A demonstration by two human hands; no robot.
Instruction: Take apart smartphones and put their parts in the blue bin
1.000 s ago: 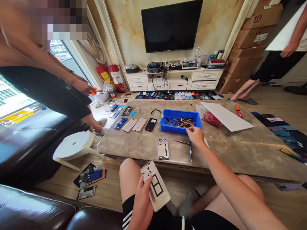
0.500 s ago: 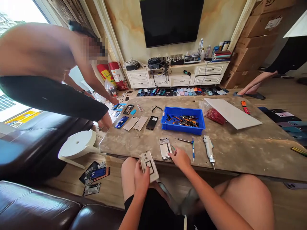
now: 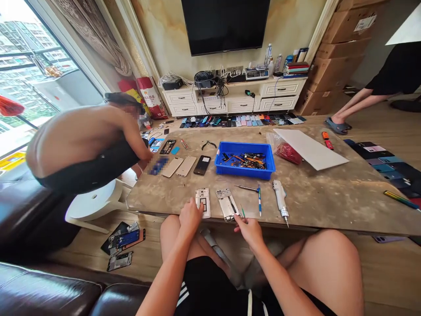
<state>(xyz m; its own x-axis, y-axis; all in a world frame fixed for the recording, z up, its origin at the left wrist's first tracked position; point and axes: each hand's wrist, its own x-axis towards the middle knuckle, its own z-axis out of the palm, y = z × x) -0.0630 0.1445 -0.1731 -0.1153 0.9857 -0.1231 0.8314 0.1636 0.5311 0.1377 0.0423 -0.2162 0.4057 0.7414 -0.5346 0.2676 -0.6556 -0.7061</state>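
Observation:
A pale phone back cover [image 3: 206, 198] with a black square outline lies at the table's front edge. My left hand [image 3: 190, 216] has its fingers closed on the cover's left side. To its right sits an opened phone body [image 3: 226, 202], its silvery inside facing up. A thin dark-green tool [image 3: 243, 210] rises from the closed fingers of my right hand [image 3: 250, 231], its kind too small to tell. That hand's fingertips are at the lower right corner of the phone body. Further right lie a screwdriver [image 3: 247, 188], a blue pen-like tool [image 3: 259, 201] and a white electric screwdriver [image 3: 280, 199].
Beyond my hands stands a blue bin [image 3: 245, 172] of small phone parts. Several phones [image 3: 186, 166] lie left of it, with pliers [image 3: 208, 144] behind. A white board [image 3: 311, 149] rests over a red bag [image 3: 288, 152]. At left, a person [image 3: 85, 136] crouches near a white stool [image 3: 95, 199].
My left hand has brought the back cover down from over my lap onto the table, beside the phone body. The person at left has lowered into a crouch. My view has shifted slightly.

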